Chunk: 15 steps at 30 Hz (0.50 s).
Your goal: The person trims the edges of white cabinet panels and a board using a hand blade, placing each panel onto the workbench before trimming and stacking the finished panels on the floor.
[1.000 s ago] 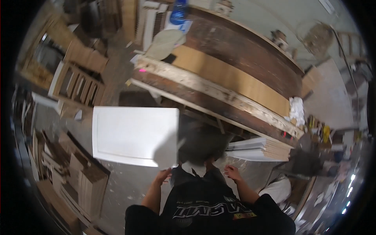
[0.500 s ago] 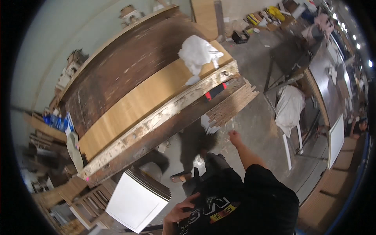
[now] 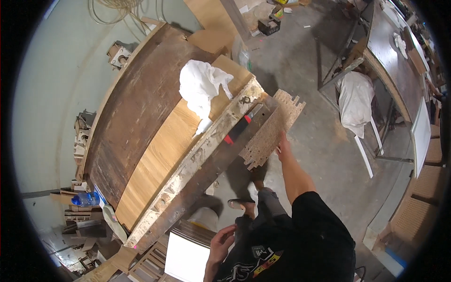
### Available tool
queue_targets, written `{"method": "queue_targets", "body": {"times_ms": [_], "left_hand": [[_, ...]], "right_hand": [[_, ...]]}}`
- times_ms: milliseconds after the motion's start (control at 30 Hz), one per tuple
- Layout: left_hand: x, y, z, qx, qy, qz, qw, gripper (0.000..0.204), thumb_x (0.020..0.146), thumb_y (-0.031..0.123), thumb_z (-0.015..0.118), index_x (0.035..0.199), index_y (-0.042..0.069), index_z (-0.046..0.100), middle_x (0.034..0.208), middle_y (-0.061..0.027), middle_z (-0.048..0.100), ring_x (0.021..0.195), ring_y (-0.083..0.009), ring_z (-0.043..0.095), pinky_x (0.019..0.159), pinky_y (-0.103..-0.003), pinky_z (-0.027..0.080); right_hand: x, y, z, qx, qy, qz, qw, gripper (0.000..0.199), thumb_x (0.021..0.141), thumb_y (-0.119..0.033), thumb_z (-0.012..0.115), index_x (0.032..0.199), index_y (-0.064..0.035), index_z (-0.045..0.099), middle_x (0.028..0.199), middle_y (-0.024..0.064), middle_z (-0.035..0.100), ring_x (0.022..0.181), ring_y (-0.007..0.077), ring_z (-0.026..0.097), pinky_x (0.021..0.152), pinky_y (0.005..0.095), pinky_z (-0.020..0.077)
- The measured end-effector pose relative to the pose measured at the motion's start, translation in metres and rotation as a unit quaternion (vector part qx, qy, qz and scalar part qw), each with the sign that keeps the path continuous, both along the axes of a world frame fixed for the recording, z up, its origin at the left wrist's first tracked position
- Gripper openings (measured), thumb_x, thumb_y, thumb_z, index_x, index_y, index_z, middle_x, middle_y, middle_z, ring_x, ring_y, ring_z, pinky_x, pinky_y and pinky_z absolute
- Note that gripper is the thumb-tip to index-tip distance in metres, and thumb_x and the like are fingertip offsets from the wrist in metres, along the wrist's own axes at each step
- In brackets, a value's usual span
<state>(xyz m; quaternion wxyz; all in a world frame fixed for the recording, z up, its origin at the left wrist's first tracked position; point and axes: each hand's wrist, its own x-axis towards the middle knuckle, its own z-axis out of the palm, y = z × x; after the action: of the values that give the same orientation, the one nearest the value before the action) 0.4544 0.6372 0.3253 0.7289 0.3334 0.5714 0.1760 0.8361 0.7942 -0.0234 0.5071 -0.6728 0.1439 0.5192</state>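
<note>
My right hand [image 3: 283, 146] reaches forward to the near edge of a particleboard panel [image 3: 272, 129] with notched, jagged ends. Its fingers are closed at that edge, partly hidden. The panel juts out beside the right end of a worn workbench [image 3: 129, 108]. Close to my body, my left hand [image 3: 221, 245] is empty, its fingers loosely bent and apart. A long light wood board [image 3: 155, 162] lies along the bench's near side. On it rest a crumpled white cloth or bag [image 3: 199, 87] and a white bottle [image 3: 203, 127].
A red-and-black tool [image 3: 238, 129] sits under the bench edge. White panels [image 3: 185, 258] stand stacked near my left hand. At right are a metal-framed table [image 3: 387, 51] and a stuffed white sack [image 3: 355, 103]. A blue bottle [image 3: 86, 199] lies at the bench's left end.
The view has turned and shifted closer to the bench. My right hand has gone from hanging apart from the particleboard panel to its edge. My left hand stays near my body.
</note>
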Motion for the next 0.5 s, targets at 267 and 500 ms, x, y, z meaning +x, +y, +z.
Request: {"method": "queue_targets", "body": {"times_ms": [267,500], "left_hand": [[-0.025,0.007,-0.058,-0.06,-0.088,0.039,0.994,0.039,0.096,0.01,0.057,0.134,0.002,0.052,0.131,-0.0092,0.059,0.123,-0.0178,0.052,0.103,-0.03,0.041],[0.018,0.061,-0.05,0.273,0.116,-0.142,0.945,0.057,0.089,0.022,0.069,0.139,0.004,0.047,0.128,-0.0111,0.057,0.115,-0.0207,0.056,0.096,-0.033,0.044]], "right_hand": [[-0.018,-0.033,0.107,0.056,0.073,0.014,0.996,0.045,0.082,-0.069,0.06,0.097,-0.0269,0.057,0.076,-0.0054,0.049,0.065,0.0103,0.043,0.059,0.0265,0.0313],[-0.061,-0.068,0.344,0.213,0.126,-0.049,0.968,0.051,0.089,-0.065,0.049,0.088,-0.0147,0.058,0.073,-0.0009,0.056,0.067,0.0173,0.054,0.057,0.0302,0.041]]}}
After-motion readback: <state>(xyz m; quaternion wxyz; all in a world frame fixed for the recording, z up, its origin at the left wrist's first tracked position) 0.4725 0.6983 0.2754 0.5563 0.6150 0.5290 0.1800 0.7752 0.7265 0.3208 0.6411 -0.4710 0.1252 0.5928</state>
